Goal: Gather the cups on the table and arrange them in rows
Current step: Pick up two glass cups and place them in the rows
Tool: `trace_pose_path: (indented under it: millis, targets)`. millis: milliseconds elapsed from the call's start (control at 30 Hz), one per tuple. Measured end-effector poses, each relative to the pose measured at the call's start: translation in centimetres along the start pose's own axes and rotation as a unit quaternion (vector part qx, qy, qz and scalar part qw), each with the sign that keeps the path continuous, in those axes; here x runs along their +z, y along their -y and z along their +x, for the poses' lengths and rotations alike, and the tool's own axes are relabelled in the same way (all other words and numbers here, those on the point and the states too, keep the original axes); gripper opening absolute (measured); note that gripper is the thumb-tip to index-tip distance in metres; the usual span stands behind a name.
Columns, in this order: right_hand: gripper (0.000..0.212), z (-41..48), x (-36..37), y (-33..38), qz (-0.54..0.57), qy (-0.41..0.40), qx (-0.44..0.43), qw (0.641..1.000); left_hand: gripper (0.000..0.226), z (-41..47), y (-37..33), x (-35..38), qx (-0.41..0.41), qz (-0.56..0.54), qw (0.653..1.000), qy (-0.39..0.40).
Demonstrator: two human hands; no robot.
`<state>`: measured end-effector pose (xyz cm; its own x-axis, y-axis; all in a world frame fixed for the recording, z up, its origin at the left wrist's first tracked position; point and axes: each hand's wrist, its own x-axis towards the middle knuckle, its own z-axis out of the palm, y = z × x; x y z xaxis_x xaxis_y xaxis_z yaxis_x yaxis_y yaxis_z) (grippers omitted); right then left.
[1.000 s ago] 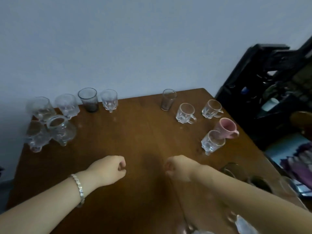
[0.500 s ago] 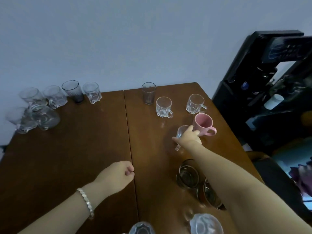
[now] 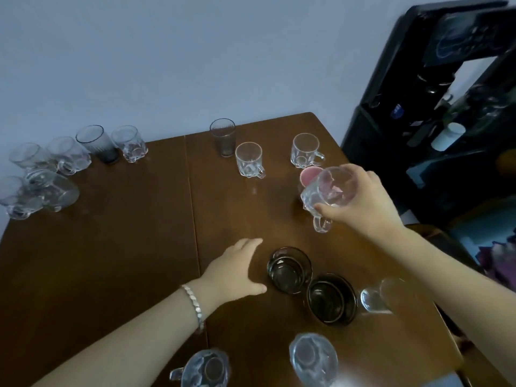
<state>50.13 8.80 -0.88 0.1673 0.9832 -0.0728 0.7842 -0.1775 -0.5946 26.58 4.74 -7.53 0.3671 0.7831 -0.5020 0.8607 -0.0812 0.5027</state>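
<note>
- Nearest the camera, two clear glass cups stand at the table's near edge: a handled mug (image 3: 206, 368) to the left and a faceted tumbler (image 3: 313, 361) to the right.
- Just beyond them, two dark smoked-glass tumblers (image 3: 289, 270) (image 3: 331, 298) sit touching side by side, with a clear glass (image 3: 382, 298) next to them, partly behind the right forearm.
- The left hand (image 3: 236, 270), a silver bracelet (image 3: 194, 304) on its wrist, hovers just left of the nearer-centre dark tumbler, fingers spread and empty, thumb close to the glass.
- Farther out, the right hand (image 3: 363, 202) pinches a clear handled glass mug (image 3: 328, 192) by its rim and wall, lifted off the brown wooden table (image 3: 111, 247) and tilted, handle pointing down.
- Behind that mug a pink mug (image 3: 308, 175) shows only partly.
- Beyond stand two clear handled mugs (image 3: 249, 160) (image 3: 305, 150) and a grey ribbed tumbler (image 3: 222, 137) near the far edge.
- At the far left corner a cluster gathers: a dark tumbler (image 3: 97, 143), a faceted clear glass (image 3: 129, 143) and several more clear glasses (image 3: 50, 188), standing close together.
</note>
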Motion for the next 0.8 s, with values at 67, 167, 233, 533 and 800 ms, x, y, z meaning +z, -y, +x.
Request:
trace_pose_path:
  millis: [67, 167, 233, 533, 800]
  targets:
    - [0.087, -1.5, -1.7, -0.8, 0.009, -0.01, 0.014, 1.0, 0.11, 1.7, -2.0, 1.4, 0.043, 0.081, 0.996, 0.021]
    - [0.087, -3.0, -2.3, -2.1, 0.009, -0.013, 0.039, 0.999, 0.115, 3.2, -3.5, 3.2, 0.052, 0.151, 0.987, 0.02]
    - [0.088, -3.5, -1.8, -2.5, 0.018, -0.01, 0.05, 0.999, 0.11, 3.5, -3.5, 3.8, 0.05, 0.154, 0.987, -0.003]
    - [0.089, -3.1, 5.8, 3.0, 0.007, 0.062, -0.004, 0.998, 0.105, -0.7, 6.0, -1.6, -0.072, -0.046, 0.989, -0.122]
    - [0.091, -2.2, 15.0, 14.5, 0.027, 0.146, -0.025, 0.989, 0.103, -5.6, 20.7, -13.2, -0.168, -0.03, 0.956, -0.24]
